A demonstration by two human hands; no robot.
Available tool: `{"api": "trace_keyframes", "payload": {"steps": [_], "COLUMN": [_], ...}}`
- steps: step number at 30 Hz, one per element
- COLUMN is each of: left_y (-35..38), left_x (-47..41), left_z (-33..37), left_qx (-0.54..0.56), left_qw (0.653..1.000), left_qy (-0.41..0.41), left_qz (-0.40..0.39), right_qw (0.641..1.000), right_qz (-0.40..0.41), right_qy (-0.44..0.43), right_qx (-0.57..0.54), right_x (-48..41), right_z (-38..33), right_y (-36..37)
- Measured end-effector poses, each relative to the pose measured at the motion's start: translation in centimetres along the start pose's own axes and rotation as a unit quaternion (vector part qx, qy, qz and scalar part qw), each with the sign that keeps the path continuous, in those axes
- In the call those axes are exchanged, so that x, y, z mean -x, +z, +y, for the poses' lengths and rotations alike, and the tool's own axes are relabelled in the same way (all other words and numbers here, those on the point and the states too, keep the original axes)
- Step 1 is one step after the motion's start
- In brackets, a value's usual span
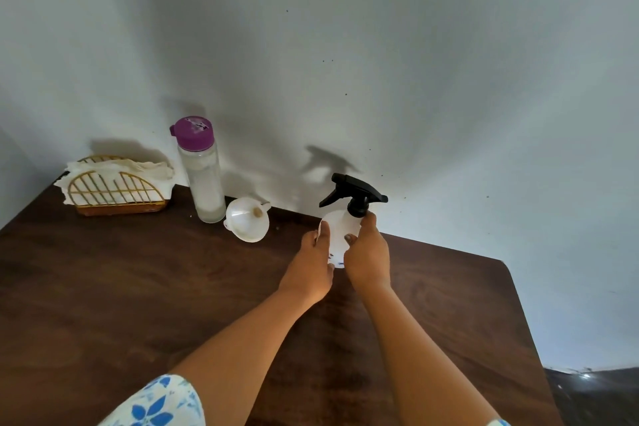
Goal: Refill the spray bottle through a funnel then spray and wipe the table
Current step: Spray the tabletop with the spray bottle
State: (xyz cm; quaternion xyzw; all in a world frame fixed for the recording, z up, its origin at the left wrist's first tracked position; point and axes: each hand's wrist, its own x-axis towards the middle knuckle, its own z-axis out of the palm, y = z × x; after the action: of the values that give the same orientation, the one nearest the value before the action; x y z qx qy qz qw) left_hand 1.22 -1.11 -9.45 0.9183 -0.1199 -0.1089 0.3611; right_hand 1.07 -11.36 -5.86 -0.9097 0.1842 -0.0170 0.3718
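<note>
A white spray bottle (340, 226) with a black trigger head stands upright on the dark wooden table (138, 287) near the wall. My left hand (316, 259) wraps its left side and my right hand (367, 252) grips its right side, fingers reaching up toward the black collar. A white funnel (247, 220) lies tilted on the table to the left of the bottle. Beside the funnel stands a tall clear bottle (204, 180) with a purple lid, holding clear liquid.
A gold wire napkin holder (116, 192) with white cloths or tissues sits at the back left against the wall. The table's right edge and rounded corner (505, 266) lie to the right of my hands, with dark floor beyond.
</note>
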Motion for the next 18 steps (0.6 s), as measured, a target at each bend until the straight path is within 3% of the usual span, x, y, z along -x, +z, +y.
{"api": "trace_keyframes", "payload": {"steps": [3,9,13,18], "left_y": [-0.2,-0.9,-2.0,-4.9], "left_x": [0.0,1.6,3.7,8.5], "left_z": [0.4,0.4,0.8,0.3], "left_qx": [-0.012,-0.029,-0.007,0.012], "left_qw": [0.999,0.997,0.999,1.0], "left_qy": [-0.007,0.008,0.01,0.0], "left_qz": [-0.038,-0.071,-0.045,-0.006], "right_qw": [0.999,0.995,0.997,0.99], "right_qz": [0.02,-0.016,-0.048,-0.129], "right_qy": [-0.003,0.002,0.055,-0.026], "right_qx": [0.038,0.098,0.02,0.053], "right_x": [-0.1,1.4,4.5,8.8], "right_z": [0.2,-0.4,-2.0,-3.9], "right_y": [0.6,0.3,0.2,-0.3]}}
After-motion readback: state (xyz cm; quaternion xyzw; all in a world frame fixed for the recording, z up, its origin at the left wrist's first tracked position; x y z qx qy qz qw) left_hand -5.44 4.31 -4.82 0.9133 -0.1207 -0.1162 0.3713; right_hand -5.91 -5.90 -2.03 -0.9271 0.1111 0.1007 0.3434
